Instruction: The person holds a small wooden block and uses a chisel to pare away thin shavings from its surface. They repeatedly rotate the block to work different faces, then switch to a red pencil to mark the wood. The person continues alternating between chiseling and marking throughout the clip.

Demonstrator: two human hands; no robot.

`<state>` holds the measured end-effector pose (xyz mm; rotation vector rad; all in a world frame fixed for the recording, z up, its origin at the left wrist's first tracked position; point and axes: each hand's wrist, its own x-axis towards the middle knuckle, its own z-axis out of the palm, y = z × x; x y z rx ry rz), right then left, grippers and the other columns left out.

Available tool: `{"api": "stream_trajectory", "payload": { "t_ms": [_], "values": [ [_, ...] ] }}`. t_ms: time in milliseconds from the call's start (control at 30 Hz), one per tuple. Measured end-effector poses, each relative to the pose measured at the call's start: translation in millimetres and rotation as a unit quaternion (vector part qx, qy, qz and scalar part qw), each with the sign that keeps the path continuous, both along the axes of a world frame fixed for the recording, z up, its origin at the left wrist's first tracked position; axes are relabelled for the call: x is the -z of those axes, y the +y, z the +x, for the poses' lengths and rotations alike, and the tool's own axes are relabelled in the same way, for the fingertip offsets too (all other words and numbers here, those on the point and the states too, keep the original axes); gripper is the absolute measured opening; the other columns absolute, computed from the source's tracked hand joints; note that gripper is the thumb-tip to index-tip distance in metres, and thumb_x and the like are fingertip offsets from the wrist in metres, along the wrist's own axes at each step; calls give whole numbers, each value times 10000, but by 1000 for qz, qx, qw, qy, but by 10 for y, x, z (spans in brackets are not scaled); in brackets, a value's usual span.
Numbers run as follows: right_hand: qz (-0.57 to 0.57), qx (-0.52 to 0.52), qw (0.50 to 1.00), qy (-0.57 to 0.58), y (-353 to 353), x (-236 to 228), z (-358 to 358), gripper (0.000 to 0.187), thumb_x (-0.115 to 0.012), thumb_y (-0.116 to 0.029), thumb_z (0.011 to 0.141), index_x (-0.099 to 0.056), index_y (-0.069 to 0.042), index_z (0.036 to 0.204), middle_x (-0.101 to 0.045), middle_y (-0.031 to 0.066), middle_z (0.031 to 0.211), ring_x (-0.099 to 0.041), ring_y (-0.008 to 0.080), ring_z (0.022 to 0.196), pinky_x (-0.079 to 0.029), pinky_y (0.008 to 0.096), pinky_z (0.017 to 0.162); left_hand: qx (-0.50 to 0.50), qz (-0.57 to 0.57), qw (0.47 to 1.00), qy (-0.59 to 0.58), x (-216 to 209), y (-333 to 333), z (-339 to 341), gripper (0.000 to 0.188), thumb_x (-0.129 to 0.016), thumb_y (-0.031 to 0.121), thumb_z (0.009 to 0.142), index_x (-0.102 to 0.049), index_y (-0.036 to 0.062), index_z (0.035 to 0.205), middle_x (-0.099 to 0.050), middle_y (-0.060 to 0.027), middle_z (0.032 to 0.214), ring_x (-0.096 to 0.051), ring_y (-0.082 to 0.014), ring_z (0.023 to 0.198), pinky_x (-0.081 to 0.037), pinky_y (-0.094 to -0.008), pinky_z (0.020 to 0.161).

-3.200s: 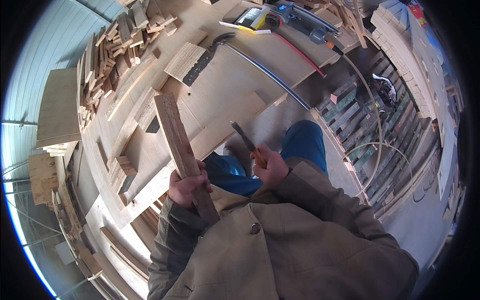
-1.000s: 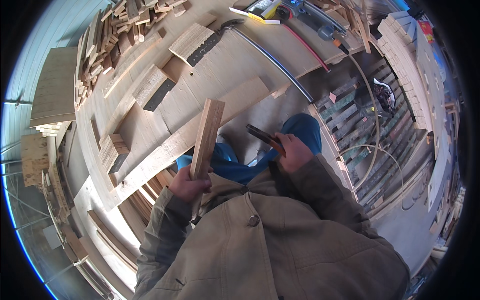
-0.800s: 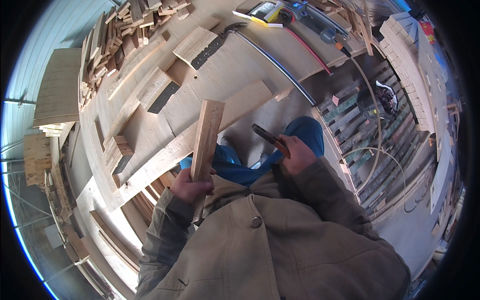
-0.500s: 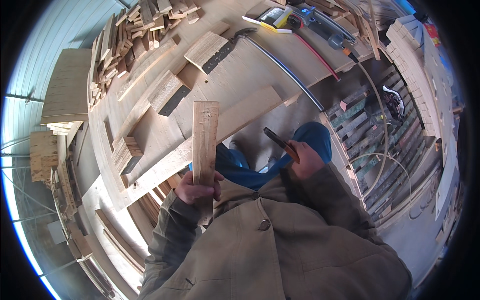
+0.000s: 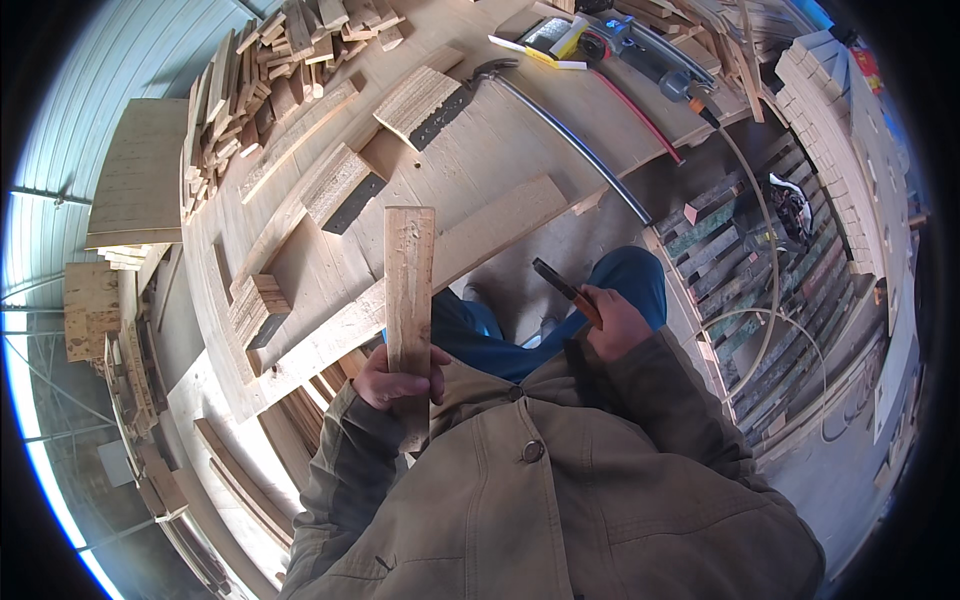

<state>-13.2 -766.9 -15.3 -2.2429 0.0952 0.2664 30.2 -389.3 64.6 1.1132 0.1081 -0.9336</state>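
"In the head view, what is hard to make out?"

"The left hand (image 5: 402, 384) covers the lower part of a flat, pale-brown wooden strip (image 5: 410, 275). The right hand (image 5: 617, 326) hides the near end of a slim, dark-tipped tool with an orange-brown handle (image 5: 568, 291); its exact kind I cannot tell."

"And the fingers?"

"The left ones are closed around the strip, thumb across its face; the right ones are wrapped around the tool's handle. The strip stands in front of the jacket (image 5: 620, 480), well apart from the tool."

"Anything cut off?"

"The heap of rough wooden offcuts (image 5: 270, 75) runs up to the dark rim."

"Textures and shapes?"

"The strip is grained, squared at its top, with small dark marks. On the pale plywood surface (image 5: 465, 180) sit three chunky layered-wood blocks with black faces (image 5: 415, 100). A claw-headed bar with a smooth, shiny metal shaft (image 5: 578, 140) pokes past its edge. At right, a pale, thin hose (image 5: 775, 262) loops over weathered grey-green slats (image 5: 715, 225)."
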Motion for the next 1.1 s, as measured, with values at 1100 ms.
{"api": "stream_trajectory", "payload": {
  "t_ms": [1100],
  "values": [
    [-143,-15,989,-38,132,-231,126,280,-617,-119,881,-672,-100,1155,-680,126,1060,-663,342,1022,-551,468,836,157,435,856,-233,414,-122,-86,371,-728,209,807,-617,2,1095,-669,-220,894,-679,-389,900,-526,-459,800]
  ]
}}
